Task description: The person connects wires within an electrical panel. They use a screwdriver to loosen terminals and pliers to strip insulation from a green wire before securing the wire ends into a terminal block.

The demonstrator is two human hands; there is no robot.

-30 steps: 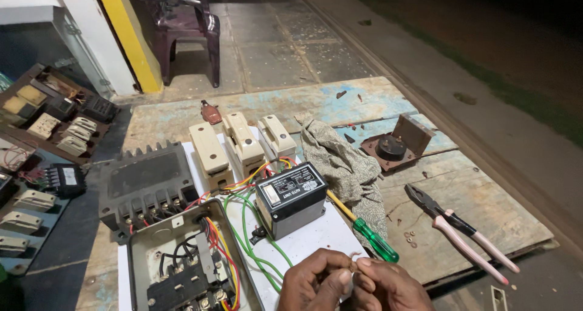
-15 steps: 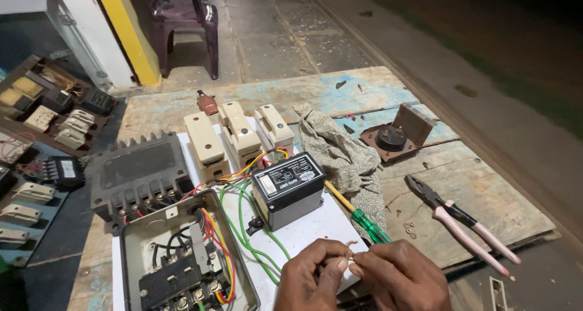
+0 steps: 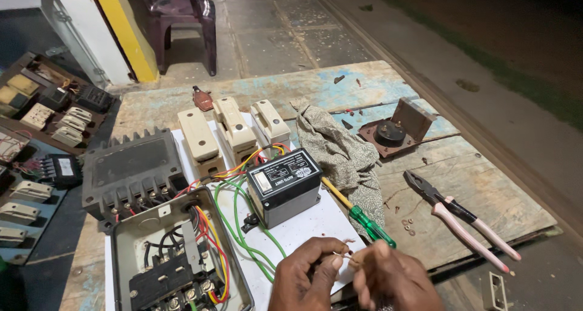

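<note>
My left hand (image 3: 303,274) and my right hand (image 3: 388,277) meet at the bottom edge, over the white panel board (image 3: 303,226). Their fingertips pinch a thin pale wire end (image 3: 343,254) between them. Green wires (image 3: 243,226) run from that spot up to a black relay unit (image 3: 282,183). An open metal starter box (image 3: 176,256) with red, yellow and black wiring lies to the left of my hands. A green-handled screwdriver (image 3: 364,220) rests just above my right hand.
Three cream fuse carriers (image 3: 234,132) and a black finned cover (image 3: 130,168) sit behind the box. A grey cloth (image 3: 340,153), pink-handled pliers (image 3: 464,220), a brown bracket with a black knob (image 3: 395,129), small screws, trays of electrical parts at left, a plastic chair behind.
My hands have shifted slightly right and lower in view while staying together on the wire. The camera has moved in closer to the board.
</note>
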